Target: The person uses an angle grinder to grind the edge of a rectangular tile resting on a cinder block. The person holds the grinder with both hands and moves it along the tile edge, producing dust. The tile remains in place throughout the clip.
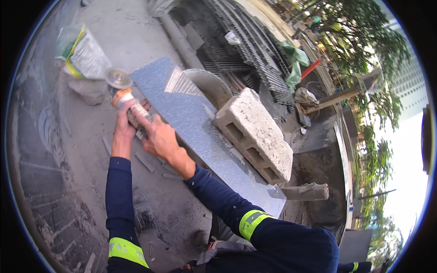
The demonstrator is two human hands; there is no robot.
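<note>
Both hands hold an angle grinder [137,119] with an orange collar behind its head. My left hand [124,127] is closed around the tool's left side, with fingers partly hidden. From the right, my right hand [163,140] wraps over the body. The round disc [118,78] sits beside the far left corner of a long blue-grey speckled slab [191,123]; I cannot tell whether it touches. On the slab's right side rests a rough concrete hollow block [260,136], its holes facing me.
A white, green and yellow sack [86,53] lies at far left. Thin offcut strips [144,162] litter the dusty floor beneath the slab. Behind the block stand a round bucket-like container [210,86] and stacked dark grating panels [255,50]. A wrapped post end [309,192] juts out at right.
</note>
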